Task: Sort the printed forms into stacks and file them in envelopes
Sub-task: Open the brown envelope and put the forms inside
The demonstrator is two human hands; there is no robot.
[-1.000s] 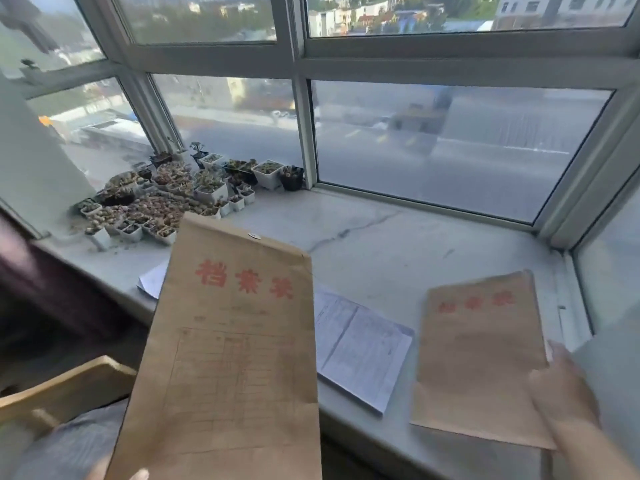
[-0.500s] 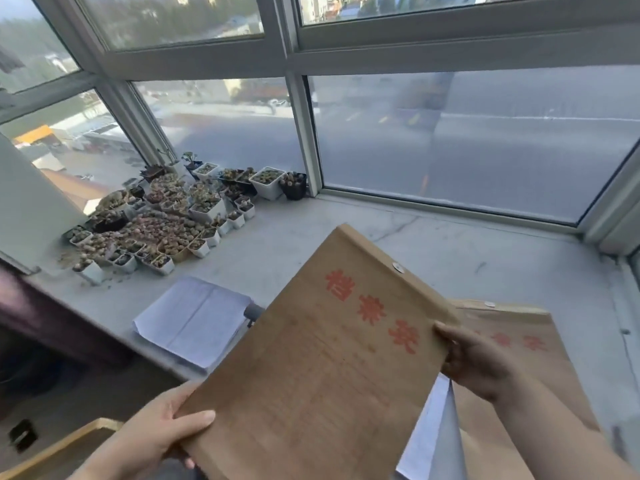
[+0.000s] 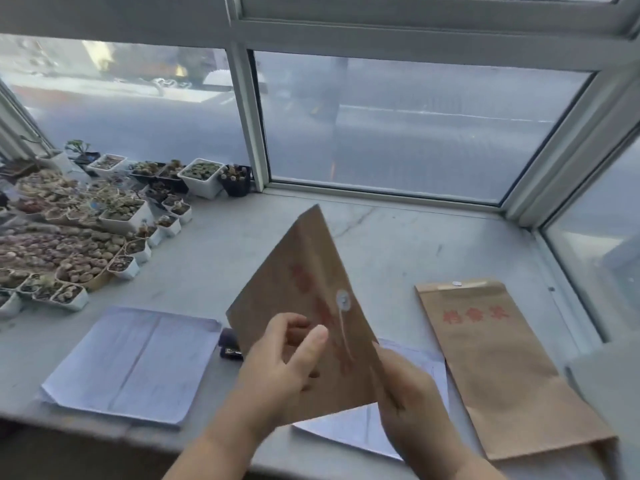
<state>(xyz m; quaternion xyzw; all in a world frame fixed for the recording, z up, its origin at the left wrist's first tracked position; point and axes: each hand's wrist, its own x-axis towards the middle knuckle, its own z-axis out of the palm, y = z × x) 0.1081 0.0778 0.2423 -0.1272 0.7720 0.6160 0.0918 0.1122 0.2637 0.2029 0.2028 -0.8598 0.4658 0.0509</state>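
Head view: both hands hold a brown envelope (image 3: 304, 306) tilted above the sill (image 3: 398, 237). The left hand (image 3: 277, 372) pinches its face; the right hand (image 3: 408, 400) grips its edge, fingers hidden behind. It partly covers one forms stack (image 3: 360, 431); its red print is blurred.

Tilted brown envelope (image 3: 304, 282) held up, second envelope (image 3: 502, 358) flat, paper stacks (image 3: 135, 358)
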